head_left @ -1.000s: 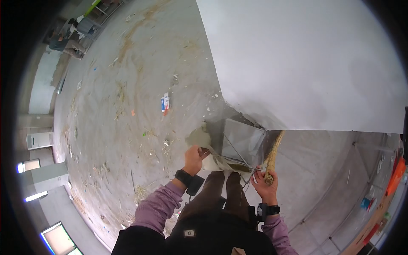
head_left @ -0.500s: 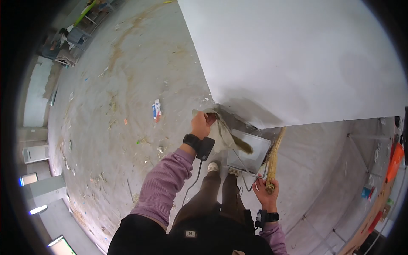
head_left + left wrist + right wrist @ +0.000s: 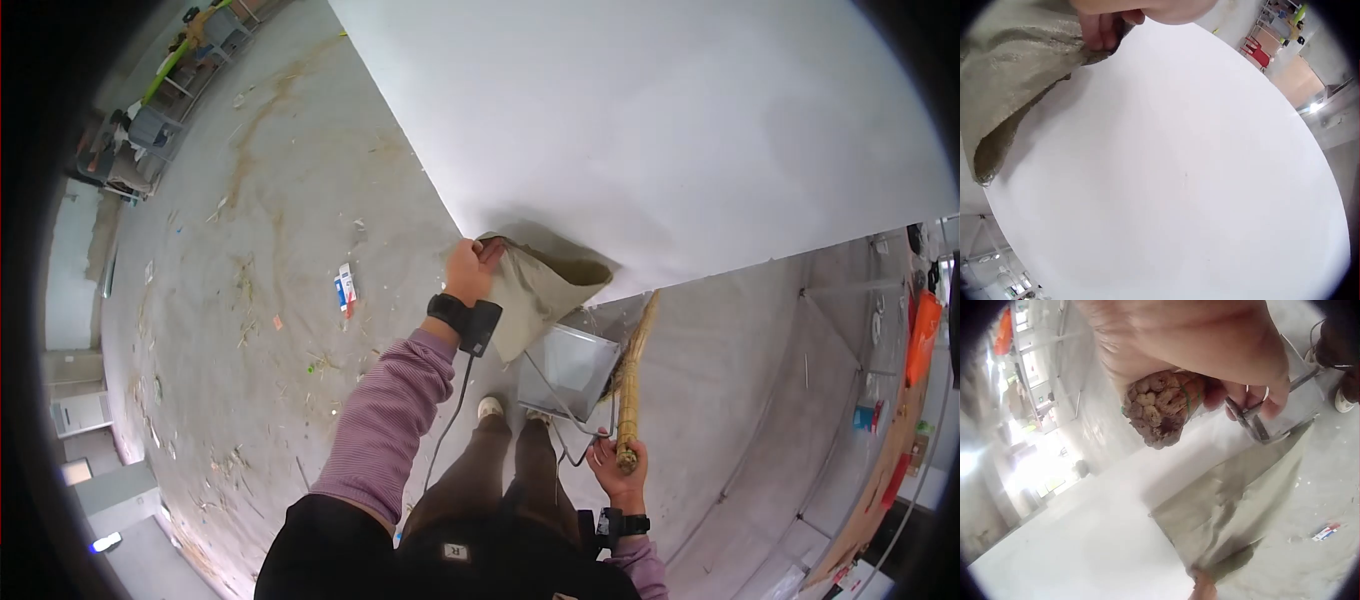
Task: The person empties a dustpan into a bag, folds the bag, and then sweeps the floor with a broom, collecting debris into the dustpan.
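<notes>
At the white tabletop's [image 3: 650,130] edge, a fabric sack [image 3: 535,298] gapes, its rim pinched by the left hand [image 3: 470,272]. The right hand [image 3: 622,478] grips the dustpan [image 3: 568,362] and straw broom [image 3: 630,400]. Positioning the sack seems underway, calling for steady rim control.

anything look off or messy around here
Yes, the floor: a blue, white and red packet lies loose there, with straw bits scattered nearby, so it looks littered. Nothing looks clearly broken.
</notes>
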{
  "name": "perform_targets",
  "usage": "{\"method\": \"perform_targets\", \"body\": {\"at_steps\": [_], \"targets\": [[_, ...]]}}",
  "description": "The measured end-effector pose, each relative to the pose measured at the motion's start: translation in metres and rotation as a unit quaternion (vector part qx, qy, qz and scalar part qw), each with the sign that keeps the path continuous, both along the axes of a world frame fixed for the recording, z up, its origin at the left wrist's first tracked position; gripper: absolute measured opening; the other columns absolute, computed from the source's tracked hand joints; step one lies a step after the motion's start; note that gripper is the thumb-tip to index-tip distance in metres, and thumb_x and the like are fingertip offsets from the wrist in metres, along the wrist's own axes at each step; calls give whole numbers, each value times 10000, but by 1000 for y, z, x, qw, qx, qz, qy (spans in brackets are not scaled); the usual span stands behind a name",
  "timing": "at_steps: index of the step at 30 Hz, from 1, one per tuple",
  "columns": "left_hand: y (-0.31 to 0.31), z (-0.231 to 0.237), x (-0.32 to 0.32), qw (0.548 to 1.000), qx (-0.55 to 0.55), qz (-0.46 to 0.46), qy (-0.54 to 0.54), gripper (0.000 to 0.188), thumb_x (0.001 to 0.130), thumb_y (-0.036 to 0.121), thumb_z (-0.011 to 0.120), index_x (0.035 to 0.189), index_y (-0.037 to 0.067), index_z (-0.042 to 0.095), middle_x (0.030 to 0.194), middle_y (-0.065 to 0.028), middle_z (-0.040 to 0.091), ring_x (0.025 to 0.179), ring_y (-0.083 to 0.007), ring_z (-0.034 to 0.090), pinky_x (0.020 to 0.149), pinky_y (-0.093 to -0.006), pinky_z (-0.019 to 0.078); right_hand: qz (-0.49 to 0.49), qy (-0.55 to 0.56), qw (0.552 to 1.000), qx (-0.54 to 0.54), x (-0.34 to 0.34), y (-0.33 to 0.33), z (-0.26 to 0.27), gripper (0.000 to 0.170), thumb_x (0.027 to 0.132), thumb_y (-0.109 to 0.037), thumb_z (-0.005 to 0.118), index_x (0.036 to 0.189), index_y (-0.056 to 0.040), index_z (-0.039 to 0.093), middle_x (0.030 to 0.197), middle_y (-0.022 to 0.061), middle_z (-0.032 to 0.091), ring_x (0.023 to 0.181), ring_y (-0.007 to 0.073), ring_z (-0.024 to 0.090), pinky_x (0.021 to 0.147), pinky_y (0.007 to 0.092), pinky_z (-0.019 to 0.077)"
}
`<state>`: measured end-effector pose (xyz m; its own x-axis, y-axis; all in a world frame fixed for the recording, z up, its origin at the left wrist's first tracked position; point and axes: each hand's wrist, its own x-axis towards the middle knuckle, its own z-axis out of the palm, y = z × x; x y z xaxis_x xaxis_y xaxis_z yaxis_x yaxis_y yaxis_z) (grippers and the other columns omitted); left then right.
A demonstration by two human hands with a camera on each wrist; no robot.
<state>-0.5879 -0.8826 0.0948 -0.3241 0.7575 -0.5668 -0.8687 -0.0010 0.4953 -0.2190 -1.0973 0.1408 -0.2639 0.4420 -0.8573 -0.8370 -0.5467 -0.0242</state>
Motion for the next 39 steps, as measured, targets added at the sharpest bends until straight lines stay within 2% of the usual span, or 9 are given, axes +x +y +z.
{"method": "perform_targets", "body": {"at_steps": [8, 13, 20, 24, 27, 30, 33, 36, 39], "targets": [[-35, -39, -17, 980, -61, -153, 108, 260, 860, 224, 482, 1008, 11, 497, 974, -95, 547, 886, -236, 558, 759, -350, 475, 21, -23, 999, 8, 2, -8, -6, 220, 695, -238, 555, 659, -22, 565, 977, 72, 594, 916, 182, 525, 846, 380, 398], [-57, -47, -22, 946, -107, -268, 147, 287, 836, 262, 521, 1027, 47, 516, 975, -93, 567, 880, -205, 550, 760, -349, 460, 24, -33, 999, -1, 1, -10, -9, 228, 694, -209, 570, 832, -33, 529, 935, 79, 603, 897, 189, 537, 846, 396, 403], [-76, -34, -50, 705, -294, -529, 371, 366, 756, 362, 596, 932, 43, 553, 772, -75, 627, 591, -170, 573, 537, -318, 466, 32, -49, 998, -15, -2, -8, -8, 264, 689, -166, 581, 907, -52, 487, 910, 88, 605, 885, 193, 543, 840, 404, 410], [-86, -19, -76, 644, -335, -537, 430, 418, 730, 358, 620, 932, -2, 551, 673, -119, 610, 445, -151, 534, 390, -287, 412, 39, -40, 998, -11, 3, -9, -14, 255, 689, -160, 583, 900, -57, 485, 886, 79, 603, 874, 187, 545, 820, 400, 417], [-78, 1, -77, 658, -304, -459, 514, 499, 716, 378, 632, 1010, -7, 513, 739, -151, 627, 526, -220, 587, 456, -342, 455, 40, -43, 998, -9, 4, -11, -18, 245, 690, -152, 587, 892, -58, 486, 874, 74, 601, 865, 182, 547, 808, 405, 418], [-64, -37, -78, 607, -198, -253, 727, 571, 689, 397, 643, 1074, 7, 484, 807, -194, 625, 686, -316, 613, 599, -391, 482, 41, -42, 998, -8, 2, -11, -20, 244, 694, -143, 591, 897, -61, 484, 866, 71, 599, 854, 180, 548, 803, 412, 417], [-43, 5, -57, 586, -231, -285, 722, 593, 672, 379, 650, 1108, 23, 463, 875, -216, 608, 861, -368, 575, 731, -408, 459, 44, -40, 998, -9, 0, -11, -19, 247, 699, -134, 592, 908, -64, 480, 854, 68, 597, 841, 179, 546, 805, 412, 416], [-26, 2, -62, 561, -135, -414, 704, 616, 682, 354, 636, 1178, 63, 413, 907, -192, 607, 868, -352, 573, 732, -406, 461, 44, -45, 998, -11, -2, -10, -16, 242, 699, -126, 591, 906, -64, 483, 846, 67, 595, 828, 178, 544, 807, 409, 415], [-19, -18, -65, 489, -57, -454, 743, 645, 686, 324, 641, 1225, 95, 372, 930, -162, 609, 855, -352, 574, 723, -418, 460, 40, -47, 998, -18, -5, -12, -17, 229, 695, -116, 591, 892, -59, 489, 854, 68, 592, 814, 176, 541, 808, 404, 414]]}}
